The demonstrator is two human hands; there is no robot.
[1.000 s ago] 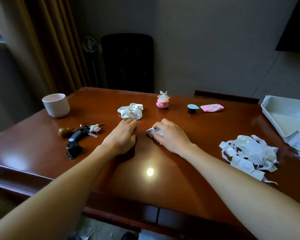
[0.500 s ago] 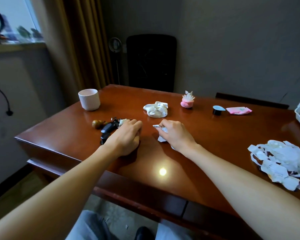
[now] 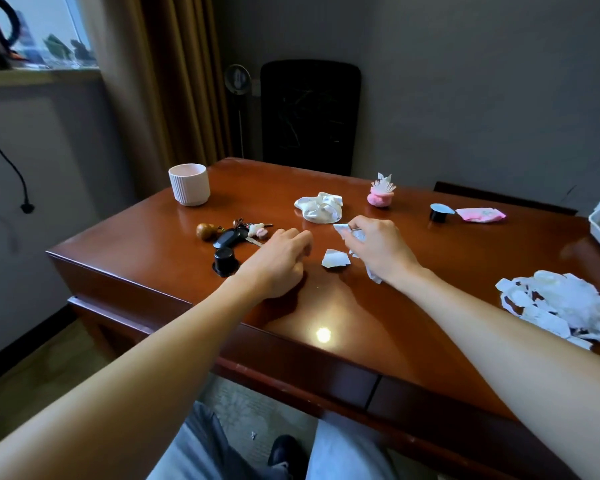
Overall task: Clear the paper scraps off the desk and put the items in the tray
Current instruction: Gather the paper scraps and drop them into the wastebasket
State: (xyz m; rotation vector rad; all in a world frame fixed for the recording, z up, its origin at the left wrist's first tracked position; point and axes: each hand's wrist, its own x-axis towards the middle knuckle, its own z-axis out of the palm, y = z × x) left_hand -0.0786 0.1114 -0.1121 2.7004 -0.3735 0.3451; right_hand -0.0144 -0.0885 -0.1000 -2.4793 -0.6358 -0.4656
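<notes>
While gripped, scraps in right hand

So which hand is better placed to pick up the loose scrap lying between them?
Probably the left hand. Its grip looks empty and it rests just beside the loose scrap, while the right hand is already clutching paper pieces.

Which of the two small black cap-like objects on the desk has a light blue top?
The far black cap, beside the pink packet, has the blue top. The near black cap, just in front of the keys, is black all over.
</notes>
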